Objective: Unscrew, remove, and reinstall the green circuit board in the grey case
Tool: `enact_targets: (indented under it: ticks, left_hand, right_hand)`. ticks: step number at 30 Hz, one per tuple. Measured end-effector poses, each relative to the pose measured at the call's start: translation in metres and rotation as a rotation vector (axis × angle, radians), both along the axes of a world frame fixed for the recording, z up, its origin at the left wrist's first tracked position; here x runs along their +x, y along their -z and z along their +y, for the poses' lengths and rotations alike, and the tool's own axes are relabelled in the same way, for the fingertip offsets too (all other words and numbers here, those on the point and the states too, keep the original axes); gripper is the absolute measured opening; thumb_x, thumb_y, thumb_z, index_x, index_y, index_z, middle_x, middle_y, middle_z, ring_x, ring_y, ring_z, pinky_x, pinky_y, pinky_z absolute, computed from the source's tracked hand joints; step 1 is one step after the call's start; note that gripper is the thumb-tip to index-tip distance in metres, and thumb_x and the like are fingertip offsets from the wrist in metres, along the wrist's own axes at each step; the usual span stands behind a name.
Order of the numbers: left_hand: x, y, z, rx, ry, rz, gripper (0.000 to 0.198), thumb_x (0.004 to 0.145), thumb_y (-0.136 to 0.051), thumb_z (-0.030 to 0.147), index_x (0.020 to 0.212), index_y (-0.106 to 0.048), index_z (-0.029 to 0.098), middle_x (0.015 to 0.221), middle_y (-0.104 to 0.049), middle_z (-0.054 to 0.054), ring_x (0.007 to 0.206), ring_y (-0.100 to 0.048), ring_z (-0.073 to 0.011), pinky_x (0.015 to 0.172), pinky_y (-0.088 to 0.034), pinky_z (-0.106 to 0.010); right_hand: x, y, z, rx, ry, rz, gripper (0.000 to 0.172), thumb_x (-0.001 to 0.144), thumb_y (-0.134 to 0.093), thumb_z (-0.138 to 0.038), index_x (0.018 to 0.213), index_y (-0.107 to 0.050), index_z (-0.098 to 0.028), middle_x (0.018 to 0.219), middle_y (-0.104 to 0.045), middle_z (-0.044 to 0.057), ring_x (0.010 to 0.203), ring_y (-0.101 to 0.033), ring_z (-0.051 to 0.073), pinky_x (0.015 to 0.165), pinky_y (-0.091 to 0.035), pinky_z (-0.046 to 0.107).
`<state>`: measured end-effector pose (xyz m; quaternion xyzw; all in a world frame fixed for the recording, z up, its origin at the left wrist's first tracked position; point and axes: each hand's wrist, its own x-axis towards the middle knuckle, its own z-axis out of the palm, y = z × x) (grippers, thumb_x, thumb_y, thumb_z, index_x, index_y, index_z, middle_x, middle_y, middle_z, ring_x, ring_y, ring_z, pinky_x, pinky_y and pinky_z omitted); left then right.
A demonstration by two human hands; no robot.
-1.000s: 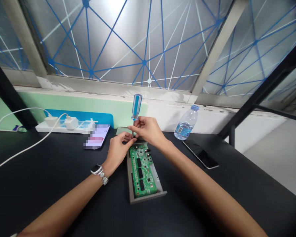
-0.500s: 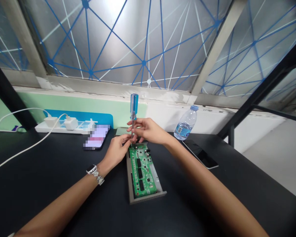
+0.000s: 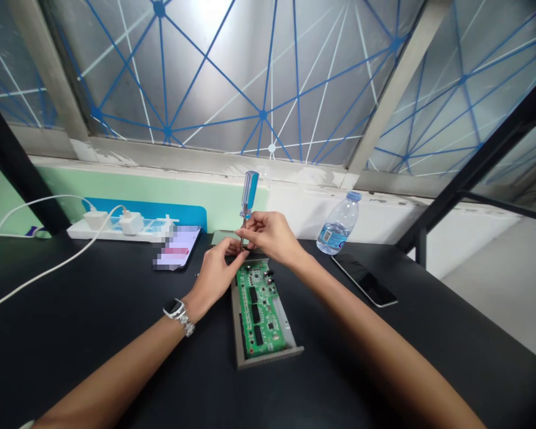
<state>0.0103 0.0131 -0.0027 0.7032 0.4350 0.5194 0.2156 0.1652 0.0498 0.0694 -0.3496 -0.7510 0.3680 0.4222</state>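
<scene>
A screwdriver (image 3: pixel 249 193) with a clear and blue handle stands almost upright, its top leaning slightly right. My right hand (image 3: pixel 270 235) pinches its metal shaft below the handle. Close to the lower end of the shaft, the fingers of my left hand (image 3: pixel 217 268) are drawn together at the far end of a green circuit board (image 3: pixel 261 310); what they hold, if anything, is hidden. The board sits in a grey metal casing (image 3: pixel 268 360) lying lengthwise on the black table. My fingers cover the screwdriver's tip.
A phone with a lit screen (image 3: pixel 183 250) lies left of my hands, near a white power strip (image 3: pixel 116 231) with chargers and cables (image 3: pixel 44 280). To the right are a water bottle (image 3: pixel 338 226) and a dark-screened phone (image 3: pixel 366 280). A wall and window stand behind.
The screwdriver has gone from upright to leaning slightly right. My right-hand fingers have closed in around the shaft, and my left hand has shifted slightly right.
</scene>
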Motion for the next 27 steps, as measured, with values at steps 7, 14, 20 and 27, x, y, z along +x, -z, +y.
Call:
enact_targets:
  ticks: [7, 14, 20, 27]
  left_hand:
    - [-0.003, -0.003, 0.001, -0.026, -0.006, -0.045, 0.013, 0.09, -0.061, 0.028, 0.09, -0.07, 0.019, 0.083, -0.075, -0.003, 0.079, -0.07, -0.0206, 0.075, -0.051, -0.029]
    - [-0.004, 0.0, 0.003, -0.05, 0.021, -0.07, 0.019, 0.09, -0.061, 0.029, 0.098, -0.073, 0.018, 0.094, -0.077, -0.006, 0.087, -0.071, -0.0226, 0.079, -0.053, -0.031]
    - [-0.003, -0.002, 0.002, -0.051, 0.026, -0.039, 0.02, 0.091, -0.058, 0.029, 0.099, -0.073, 0.018, 0.098, -0.078, -0.006, 0.089, -0.073, -0.0239, 0.081, -0.055, -0.033]
    - [-0.002, 0.0, 0.001, -0.065, 0.024, -0.044, 0.02, 0.093, -0.056, 0.027, 0.102, -0.071, 0.018, 0.1, -0.077, -0.008, 0.091, -0.073, -0.0232, 0.084, -0.054, -0.033]
  right_hand:
    - [0.001, -0.006, 0.001, 0.164, 0.081, -0.049, 0.027, 0.08, -0.071, -0.038, 0.093, -0.063, -0.016, 0.089, -0.069, 0.006, 0.079, -0.066, 0.018, 0.066, -0.054, 0.029]
    - [0.007, -0.02, 0.003, 0.03, -0.091, 0.061, 0.03, 0.086, -0.063, -0.04, 0.103, -0.063, -0.017, 0.098, -0.063, 0.007, 0.09, -0.061, 0.019, 0.054, -0.057, 0.024]
    - [0.006, -0.02, 0.004, 0.003, -0.084, 0.11, 0.027, 0.081, -0.068, -0.041, 0.094, -0.063, -0.017, 0.093, -0.064, 0.005, 0.085, -0.06, 0.017, 0.052, -0.056, 0.022]
    - [-0.002, -0.017, 0.004, 0.087, 0.118, 0.1, 0.033, 0.076, -0.073, -0.046, 0.082, -0.057, -0.018, 0.076, -0.06, 0.002, 0.072, -0.059, 0.016, 0.05, -0.05, 0.024]
